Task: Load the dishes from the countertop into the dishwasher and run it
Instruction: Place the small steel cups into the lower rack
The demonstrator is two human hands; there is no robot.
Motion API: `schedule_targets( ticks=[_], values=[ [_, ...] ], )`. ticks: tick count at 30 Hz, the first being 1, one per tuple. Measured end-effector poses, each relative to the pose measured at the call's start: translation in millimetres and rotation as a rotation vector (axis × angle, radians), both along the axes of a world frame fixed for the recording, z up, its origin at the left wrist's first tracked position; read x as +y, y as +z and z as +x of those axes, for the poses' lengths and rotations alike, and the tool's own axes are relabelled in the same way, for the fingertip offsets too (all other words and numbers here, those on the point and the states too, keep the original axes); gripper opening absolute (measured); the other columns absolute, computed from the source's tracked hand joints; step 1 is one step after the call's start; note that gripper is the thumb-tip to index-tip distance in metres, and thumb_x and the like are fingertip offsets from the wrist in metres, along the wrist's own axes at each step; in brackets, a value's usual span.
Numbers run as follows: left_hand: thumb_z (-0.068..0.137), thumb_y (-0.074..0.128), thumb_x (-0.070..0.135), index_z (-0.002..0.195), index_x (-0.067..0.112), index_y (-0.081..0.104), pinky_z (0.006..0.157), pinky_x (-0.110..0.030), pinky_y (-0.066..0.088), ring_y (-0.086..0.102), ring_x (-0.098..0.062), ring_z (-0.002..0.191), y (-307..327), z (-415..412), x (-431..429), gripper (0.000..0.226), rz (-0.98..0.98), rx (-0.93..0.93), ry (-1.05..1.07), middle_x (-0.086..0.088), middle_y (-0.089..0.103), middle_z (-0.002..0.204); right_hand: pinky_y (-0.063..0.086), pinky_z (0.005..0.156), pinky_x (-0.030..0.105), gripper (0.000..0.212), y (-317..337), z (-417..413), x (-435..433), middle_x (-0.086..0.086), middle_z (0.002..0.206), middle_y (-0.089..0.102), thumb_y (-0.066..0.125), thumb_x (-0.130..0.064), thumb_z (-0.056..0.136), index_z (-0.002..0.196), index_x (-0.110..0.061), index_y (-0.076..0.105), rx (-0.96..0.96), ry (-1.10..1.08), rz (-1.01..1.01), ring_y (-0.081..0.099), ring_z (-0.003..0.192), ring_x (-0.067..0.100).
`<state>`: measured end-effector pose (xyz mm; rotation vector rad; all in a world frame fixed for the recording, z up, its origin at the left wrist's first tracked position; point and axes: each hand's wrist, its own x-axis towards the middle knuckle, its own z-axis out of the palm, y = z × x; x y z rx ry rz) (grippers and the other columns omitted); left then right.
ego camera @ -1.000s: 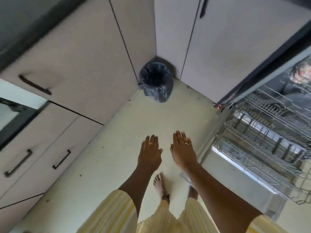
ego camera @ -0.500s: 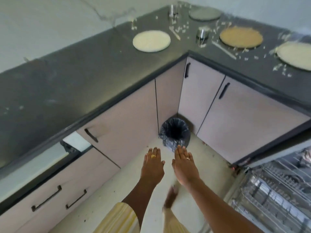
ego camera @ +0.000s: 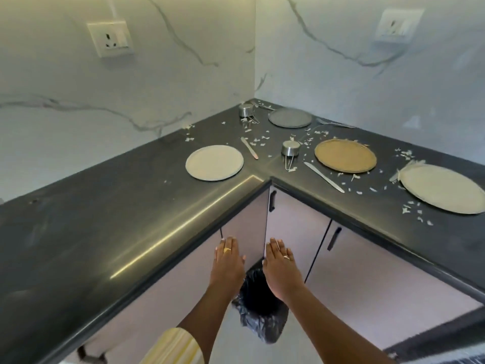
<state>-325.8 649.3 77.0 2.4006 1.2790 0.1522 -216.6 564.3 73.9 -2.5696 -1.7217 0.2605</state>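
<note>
both hands were empty, held flat with palms down and fingers straight, side by side and near each other. the left hand (ego camera: 228,261) and the right hand (ego camera: 279,266) hung in front of the cabinet doors, lower than the edge of the counter (ego camera: 131,219). the bin (ego camera: 259,311) stood on the floor under them.

all the dishes lay further ahead and higher, on the counter around its inner corner. the nearest was the white plate (ego camera: 214,162), ahead of the left hand and close to the front edge, so i judge the left hand was the nearer one for it. on the right wing the knife (ego camera: 324,177) lay slanted. its near end pointed to the right and its far end toward the cup (ego camera: 290,148), which stood near the brown plate (ego camera: 345,159). these were ahead and to the right, nearer to the right hand. the large plate (ego camera: 443,187) was well apart to the right. furthest, in the corner, was the grey plate (ego camera: 290,117). white crumbs were scattered between the dishes. to take any dish, the hands would need to rise over the edge and reach forward.
</note>
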Motion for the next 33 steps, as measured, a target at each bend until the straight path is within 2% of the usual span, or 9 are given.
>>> schedule_targets(
  ticks=[8,13,14,16,19,22,27,30,33],
  values=[
    [0.102,0.028,0.028,0.149,0.008,0.005,0.117,-0.033,-0.002,-0.004,-0.02,0.146,14.2,83.1,67.9,0.056,-0.01,-0.024,-0.059,-0.006,0.004,0.158,0.001,0.116,0.039,0.053,18.3,80.1,63.8,0.015,0.156,-0.005,0.021,-0.024,0.103,0.148,-0.002,0.003,-0.028,-0.112,0.03,-0.006,0.144,0.029],
    [0.102,0.028,0.027,0.149,0.006,0.005,0.118,-0.034,-0.001,0.0,-0.021,0.146,17.2,132.7,134.7,0.057,-0.001,-0.055,-0.085,-0.007,0.006,0.158,0.009,0.117,0.036,0.05,23.7,135.6,122.5,0.015,0.154,0.017,0.03,-0.023,0.101,0.145,-0.003,0.019,0.093,-0.293,0.138,0.012,0.144,0.027],
    [0.101,0.029,0.027,0.149,0.006,0.006,0.119,-0.034,-0.001,0.001,-0.021,0.146,16.5,141.9,149.9,0.057,0.003,-0.064,-0.092,-0.008,0.008,0.157,0.021,0.114,0.034,0.045,24.2,146.8,136.4,0.017,0.147,0.032,0.034,-0.021,0.1,0.14,-0.001,0.03,0.131,-0.334,0.171,0.026,0.138,0.027],
    [0.101,0.03,0.027,0.149,0.005,0.008,0.119,-0.033,0.0,0.003,-0.021,0.145,15.6,158.3,179.6,0.057,0.009,-0.077,-0.102,-0.009,0.009,0.157,0.041,0.088,0.03,0.028,30.3,165.7,162.0,0.015,0.12,0.056,0.039,-0.017,0.098,0.118,-0.002,0.051,0.222,-0.431,0.223,0.052,0.113,0.027],
    [0.101,0.029,0.028,0.149,0.005,0.009,0.118,-0.032,0.001,0.004,-0.022,0.145,17.0,177.2,220.3,0.056,0.005,-0.067,-0.111,-0.009,0.009,0.157,0.04,0.066,0.028,0.021,35.4,195.1,196.8,0.013,0.099,0.063,0.042,-0.014,0.095,0.101,-0.004,0.06,0.314,-0.571,0.274,0.061,0.092,0.027],
    [0.101,0.03,0.027,0.149,0.005,0.009,0.118,-0.032,0.003,0.005,-0.023,0.145,16.7,194.0,265.5,0.056,-0.02,-0.06,-0.112,-0.009,0.009,0.157,0.04,0.069,0.03,0.02,35.4,223.6,230.3,0.015,0.1,0.064,0.044,-0.009,0.092,0.096,-0.003,0.063,0.344,-0.71,0.308,0.059,0.095,0.029],
    [0.099,0.037,0.024,0.145,0.003,0.022,0.116,-0.033,0.012,0.018,-0.026,0.142,9.3,232.2,324.2,0.052,0.027,-0.005,-0.111,-0.011,0.024,0.152,0.037,0.096,0.036,0.037,33.7,257.6,270.2,0.016,0.126,0.046,0.054,-0.029,0.091,0.116,-0.002,0.056,0.304,-0.88,0.282,0.045,0.115,0.031],
    [0.094,0.047,0.017,0.134,0.002,0.039,0.106,-0.034,0.027,0.038,-0.029,0.127,6.3,261.2,354.4,0.043,0.079,-0.051,-0.12,-0.014,0.045,0.134,0.036,0.099,0.04,0.057,29.3,275.2,290.9,0.015,0.131,0.041,0.063,-0.042,0.084,0.123,-0.003,0.048,0.277,-0.929,0.204,0.039,0.122,0.033],
    [0.094,0.048,0.015,0.129,0.0,0.044,0.103,-0.035,0.031,0.044,-0.032,0.12,8.4,291.7,377.7,0.039,0.081,-0.07,-0.088,-0.018,0.05,0.128,0.038,0.097,0.042,0.058,22.5,292.7,310.6,0.014,0.127,0.046,0.065,-0.042,0.082,0.122,-0.004,0.046,0.297,-0.929,0.233,0.043,0.12,0.032]
  ],
)
